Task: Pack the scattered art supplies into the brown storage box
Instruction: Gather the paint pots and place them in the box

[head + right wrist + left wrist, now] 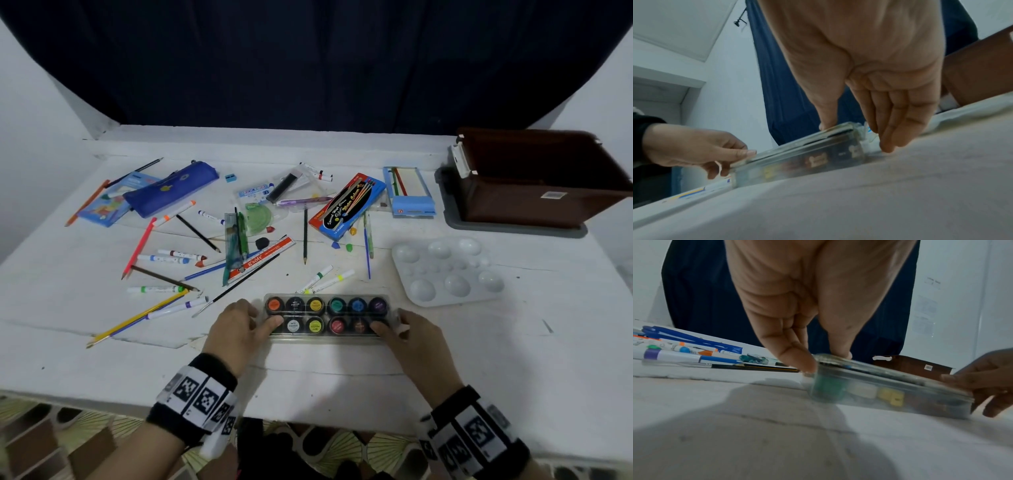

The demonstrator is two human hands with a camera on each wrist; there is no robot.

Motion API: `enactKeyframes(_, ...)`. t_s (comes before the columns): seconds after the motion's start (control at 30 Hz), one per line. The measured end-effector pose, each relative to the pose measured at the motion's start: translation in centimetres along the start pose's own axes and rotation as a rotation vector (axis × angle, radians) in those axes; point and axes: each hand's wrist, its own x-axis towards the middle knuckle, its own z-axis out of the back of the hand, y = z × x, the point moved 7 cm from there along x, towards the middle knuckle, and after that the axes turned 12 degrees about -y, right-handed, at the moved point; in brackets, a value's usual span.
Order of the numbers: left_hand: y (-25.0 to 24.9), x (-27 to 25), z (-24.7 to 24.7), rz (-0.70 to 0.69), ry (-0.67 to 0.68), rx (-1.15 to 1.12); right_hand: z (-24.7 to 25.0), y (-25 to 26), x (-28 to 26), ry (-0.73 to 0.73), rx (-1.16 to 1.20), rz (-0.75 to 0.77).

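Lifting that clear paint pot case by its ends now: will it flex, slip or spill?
The paint pot case looks like thin clear plastic, so it may flex when lifted. The left hand and right hand pinch its short ends; smooth walls could slip. Twelve pots probably make it fairly heavy.

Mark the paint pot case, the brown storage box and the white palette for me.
paint pot case (pixel 329 317): head view, lid centre between the two pot rows.
brown storage box (pixel 534 202): head view, near side wall.
white palette (pixel 442 270): head view, flat middle among the wells.
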Motion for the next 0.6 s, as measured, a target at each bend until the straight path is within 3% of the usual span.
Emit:
enactKeyframes(0.17, -0.7, -1.3, -0.2, -0.053, -0.108, -0.021, -0.1, 1.3, -0.9, -0.012, -0.213, 0.154)
enactKeyframes(0.33, -2.0, -1.4, 0.1, -0.171, -0.149, 0.080, -0.7, 1.9, 0.3, 0.100, -0.507, 0.178)
enactKeyframes(0.6, -2.8, -1.0, 0.2, -0.300, -0.137, 0.171, -0.2, 3.3, -0.2, 0.151, -0.672, 0.231)
